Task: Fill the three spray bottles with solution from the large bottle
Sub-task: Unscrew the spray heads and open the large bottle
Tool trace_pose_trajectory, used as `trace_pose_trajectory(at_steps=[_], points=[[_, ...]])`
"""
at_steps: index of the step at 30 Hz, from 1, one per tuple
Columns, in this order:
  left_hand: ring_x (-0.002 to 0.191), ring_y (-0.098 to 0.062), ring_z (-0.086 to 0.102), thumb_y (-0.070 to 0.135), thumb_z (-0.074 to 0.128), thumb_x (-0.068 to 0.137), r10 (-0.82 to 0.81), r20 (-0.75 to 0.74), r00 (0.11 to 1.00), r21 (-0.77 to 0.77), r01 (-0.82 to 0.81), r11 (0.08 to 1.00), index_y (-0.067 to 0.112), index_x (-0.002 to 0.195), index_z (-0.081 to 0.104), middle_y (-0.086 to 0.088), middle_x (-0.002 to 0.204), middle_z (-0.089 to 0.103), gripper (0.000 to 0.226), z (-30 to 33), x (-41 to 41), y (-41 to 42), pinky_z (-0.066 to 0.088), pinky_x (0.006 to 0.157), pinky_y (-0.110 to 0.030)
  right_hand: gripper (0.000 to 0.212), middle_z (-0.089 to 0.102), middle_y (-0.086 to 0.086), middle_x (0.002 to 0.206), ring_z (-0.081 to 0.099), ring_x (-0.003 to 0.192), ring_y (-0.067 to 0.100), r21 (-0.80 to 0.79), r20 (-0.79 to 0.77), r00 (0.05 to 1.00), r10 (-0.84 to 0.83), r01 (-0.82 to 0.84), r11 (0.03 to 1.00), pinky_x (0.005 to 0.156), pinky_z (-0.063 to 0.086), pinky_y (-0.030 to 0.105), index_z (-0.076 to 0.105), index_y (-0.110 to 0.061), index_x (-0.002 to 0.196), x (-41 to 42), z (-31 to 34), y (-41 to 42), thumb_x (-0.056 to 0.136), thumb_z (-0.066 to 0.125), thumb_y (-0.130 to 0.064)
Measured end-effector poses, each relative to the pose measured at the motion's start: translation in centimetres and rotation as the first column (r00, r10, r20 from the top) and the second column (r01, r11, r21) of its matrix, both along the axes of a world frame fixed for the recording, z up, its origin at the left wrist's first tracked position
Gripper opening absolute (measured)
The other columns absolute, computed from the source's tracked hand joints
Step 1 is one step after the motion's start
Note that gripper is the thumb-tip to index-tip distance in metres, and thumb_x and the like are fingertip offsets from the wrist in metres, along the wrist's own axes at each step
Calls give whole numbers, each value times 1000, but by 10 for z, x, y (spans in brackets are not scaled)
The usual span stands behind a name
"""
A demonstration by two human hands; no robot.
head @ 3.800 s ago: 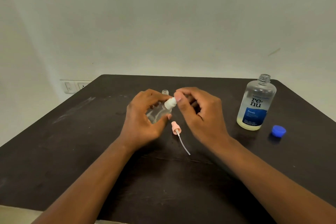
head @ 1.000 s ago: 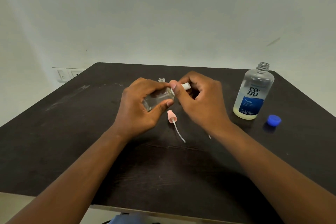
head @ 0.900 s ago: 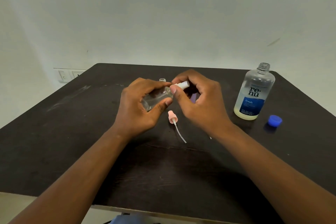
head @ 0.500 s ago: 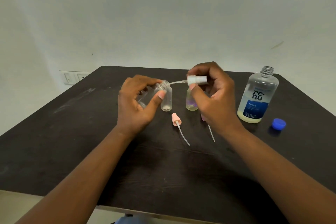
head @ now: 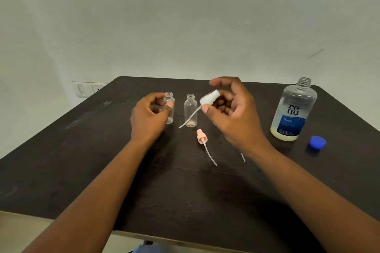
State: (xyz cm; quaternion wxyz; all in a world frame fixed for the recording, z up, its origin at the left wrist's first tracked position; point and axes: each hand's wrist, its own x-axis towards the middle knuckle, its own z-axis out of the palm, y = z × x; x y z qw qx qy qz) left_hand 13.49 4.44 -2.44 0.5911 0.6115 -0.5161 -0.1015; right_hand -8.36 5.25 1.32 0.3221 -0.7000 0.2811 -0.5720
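Note:
My left hand (head: 149, 118) grips a small clear spray bottle (head: 169, 107) standing upright on the dark table (head: 82, 160), its neck uncapped. A second clear bottle (head: 190, 111) stands just right of it, also uncapped. My right hand (head: 232, 113) pinches a white spray head (head: 209, 97) whose dip tube (head: 189, 118) hangs down to the left, free of any bottle. A third small bottle is hidden behind my right hand. The large solution bottle (head: 293, 112) stands uncapped at the right with a little yellowish liquid at the bottom.
A pink spray head with its tube (head: 202, 139) lies on the table in front of the bottles. Another tube end (head: 243, 157) pokes out below my right wrist. The blue cap (head: 317, 141) lies right of the large bottle. Wall sockets (head: 88, 89) sit at the back left.
The white spray head came unscrewed and out of the bottle in my left hand. My left hand set that bottle upright on the table; my right hand drew the head away to the right.

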Motion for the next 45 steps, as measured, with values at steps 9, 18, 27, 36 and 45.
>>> trace_pose_trajectory(at_steps=[9,18,27,36,45], points=[[93,-6,69,38,77,90,41,-76,996,100,-33,994,29,108,77,12,92,74,20,2,2,5,58,94,-43,37,68,-8,67,60,57,8,-115,-339,935,-104,68,991,64,54,27,59,-20,109,27,-6,1,85,86,-22],[93,-6,71,31,81,85,-9,-128,992,104,22,994,31,108,78,10,91,76,23,6,-3,9,60,91,-40,34,66,-2,94,67,97,27,-39,-735,669,-110,120,992,78,56,35,65,-24,116,71,-13,-2,86,75,-36],[93,-12,74,43,73,70,-2,-284,959,142,44,989,33,97,78,9,88,77,30,12,2,12,59,95,-46,42,61,1,90,64,90,30,-47,-777,617,-129,147,988,77,59,42,56,-14,124,95,-13,3,87,72,-27],[98,-12,72,45,71,69,-12,-298,955,122,50,991,32,102,78,10,92,77,36,15,1,12,57,98,-48,26,60,-3,84,55,79,22,-71,-791,594,-148,151,986,75,59,42,53,-19,102,93,-8,9,87,71,-32],[88,5,63,38,72,93,90,-154,984,13,-89,996,27,111,73,18,94,68,21,12,0,12,47,81,-18,30,67,-1,84,67,84,23,-221,-672,668,-319,229,948,75,57,40,59,-23,100,63,5,22,91,72,-48]])
